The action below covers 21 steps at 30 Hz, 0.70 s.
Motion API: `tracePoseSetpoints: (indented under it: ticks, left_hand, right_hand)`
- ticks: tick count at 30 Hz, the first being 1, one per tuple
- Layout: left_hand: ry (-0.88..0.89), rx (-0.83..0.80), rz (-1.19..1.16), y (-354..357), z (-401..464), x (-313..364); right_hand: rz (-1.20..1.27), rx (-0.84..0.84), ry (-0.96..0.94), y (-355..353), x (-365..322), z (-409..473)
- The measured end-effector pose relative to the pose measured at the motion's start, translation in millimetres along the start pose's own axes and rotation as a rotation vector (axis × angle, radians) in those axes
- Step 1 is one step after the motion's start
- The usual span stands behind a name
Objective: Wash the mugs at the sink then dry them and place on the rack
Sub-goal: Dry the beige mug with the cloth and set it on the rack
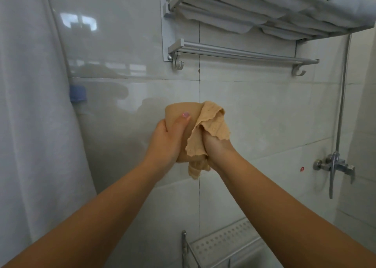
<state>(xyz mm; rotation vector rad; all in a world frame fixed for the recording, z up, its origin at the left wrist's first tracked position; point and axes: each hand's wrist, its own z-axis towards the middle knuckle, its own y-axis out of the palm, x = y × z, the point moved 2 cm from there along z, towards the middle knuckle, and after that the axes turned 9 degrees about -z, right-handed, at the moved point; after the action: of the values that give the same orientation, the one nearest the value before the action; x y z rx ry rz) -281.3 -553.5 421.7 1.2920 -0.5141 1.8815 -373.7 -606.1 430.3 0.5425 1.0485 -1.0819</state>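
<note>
Two bare arms reach up from the bottom corners toward a pale tiled wall, meeting at the centre of the frame. A white curtain fills the nine o'clock side. At one o'clock, a metal towel rack is fixed to the wall, with folded white towels on its upper shelf. A shower pipe and tap run down the three o'clock edge, and a perforated metal shelf sits at six o'clock. At the centre, the left hand curls around a tan mug, thumb laid across its side. Just at its three o'clock, the right hand grips a tan cloth, bunched against the mug and draped over the fingers. A small blue object peeks from behind the curtain's edge.
</note>
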Motion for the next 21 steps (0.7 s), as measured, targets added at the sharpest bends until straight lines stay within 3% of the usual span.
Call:
tracePoseSetpoints:
  ticks: [4,9,12,15,21]
  left_hand:
    - [0.014,0.091,0.026,-2,7,-2]
    - [-0.007,-0.007,0.016,0,7,-4]
    - [0.047,-0.068,0.098,0,5,-8]
    - [0.075,-0.108,0.104,3,-1,-5]
    - [0.068,-0.050,0.059,5,8,-6]
  right_hand:
    - [-0.132,0.046,-0.132,13,18,-10]
    - [-0.298,0.065,-0.133,10,9,-5]
    - [-0.216,0.072,0.011,1,-4,13]
    - [0.017,0.001,0.130,-5,-8,15]
    - [-0.076,0.119,-0.130,17,14,-10]
